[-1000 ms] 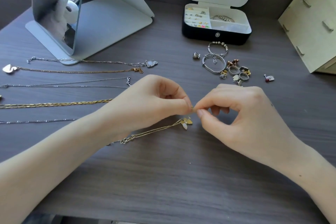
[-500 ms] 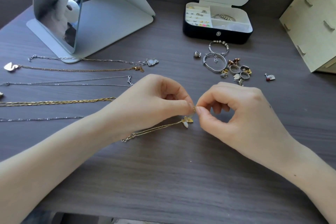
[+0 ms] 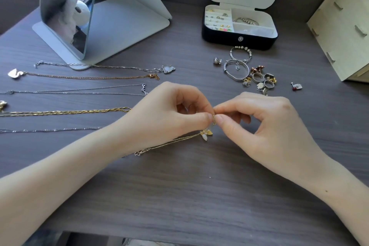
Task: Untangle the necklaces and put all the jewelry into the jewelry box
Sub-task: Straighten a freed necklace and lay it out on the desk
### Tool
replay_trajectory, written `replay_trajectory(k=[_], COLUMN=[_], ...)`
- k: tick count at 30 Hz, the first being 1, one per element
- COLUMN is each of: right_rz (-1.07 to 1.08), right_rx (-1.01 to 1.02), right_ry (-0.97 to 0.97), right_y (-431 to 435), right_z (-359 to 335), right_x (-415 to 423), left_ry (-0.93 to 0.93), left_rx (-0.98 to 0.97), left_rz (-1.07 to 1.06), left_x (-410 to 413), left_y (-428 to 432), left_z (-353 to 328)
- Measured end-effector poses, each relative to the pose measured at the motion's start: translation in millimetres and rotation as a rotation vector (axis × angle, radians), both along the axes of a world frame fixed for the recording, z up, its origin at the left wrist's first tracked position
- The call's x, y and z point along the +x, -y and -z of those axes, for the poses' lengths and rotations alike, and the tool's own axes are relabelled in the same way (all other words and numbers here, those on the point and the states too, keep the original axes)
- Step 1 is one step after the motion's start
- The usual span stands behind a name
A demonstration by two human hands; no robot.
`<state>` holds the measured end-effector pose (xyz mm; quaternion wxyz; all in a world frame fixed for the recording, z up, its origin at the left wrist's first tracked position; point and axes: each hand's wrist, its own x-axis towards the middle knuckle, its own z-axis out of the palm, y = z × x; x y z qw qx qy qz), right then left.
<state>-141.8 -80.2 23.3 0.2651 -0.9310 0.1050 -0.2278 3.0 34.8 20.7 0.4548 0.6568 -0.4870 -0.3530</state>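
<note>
My left hand point(image 3: 169, 114) and my right hand point(image 3: 265, 126) meet fingertip to fingertip at the table's middle, both pinching a thin gold necklace point(image 3: 169, 143). Its small leaf pendant point(image 3: 206, 133) dangles just below the pinch, and the chain trails left under my left wrist. Several other necklaces point(image 3: 65, 112) lie stretched out in rows on the left. The black jewelry box point(image 3: 239, 39) stands open at the back, with rings and a bracelet inside. A pile of bracelets, rings and earrings point(image 3: 253, 74) lies in front of it.
A white standing mirror point(image 3: 83, 16) occupies the back left, on a dark wood-grain table point(image 3: 189, 195). A pale wooden box point(image 3: 343, 26) stands at the right edge. One small red-stone earring point(image 3: 296, 86) lies apart, right of the pile.
Both hands stay pinched on the gold necklace at the same spot. The pendant has shifted only slightly below the fingertips.
</note>
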Motion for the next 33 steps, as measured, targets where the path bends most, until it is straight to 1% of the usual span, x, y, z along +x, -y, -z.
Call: replay_trajectory(k=[8, 10, 12, 15, 18, 22, 27, 33], right_rz=[0.031, 0.033, 0.03, 0.0, -0.043, -0.049, -0.05, -0.068], right_rx=[0.02, 0.039, 0.103, 0.265, 0.391, 0.513, 0.525, 0.483], right_ry=[-0.028, -0.044, -0.068, -0.156, -0.219, -0.208, -0.202, -0.177], right_y=[-1.7, -2.9, -3.2, -1.6, 1.5, 4.3, 4.1, 3.4], right_z=[1.9, 2.1, 1.8, 0.9, 0.0, -2.6, -3.2, -3.1], right_x=[1.8, 2.6, 2.8, 3.0, 2.9, 3.2, 4.1, 4.1], left_ry=[0.073, 0.172, 0.299, 0.353, 0.348, 0.291, 0.176, 0.177], left_rx=[0.006, -0.014, -0.037, -0.039, -0.026, -0.03, -0.012, -0.002], left_rz=[-0.034, -0.034, -0.026, -0.007, 0.013, -0.004, 0.051, 0.054], left_x=[-1.3, -2.5, -3.9, -3.3, -0.7, 4.5, 4.4, 4.3], left_y=[1.3, 0.9, 0.7, 0.3, -0.5, -1.0, -1.9, -0.7], left_z=[2.7, 4.2, 4.3, 3.4, 1.6, 0.4, -1.1, -0.2])
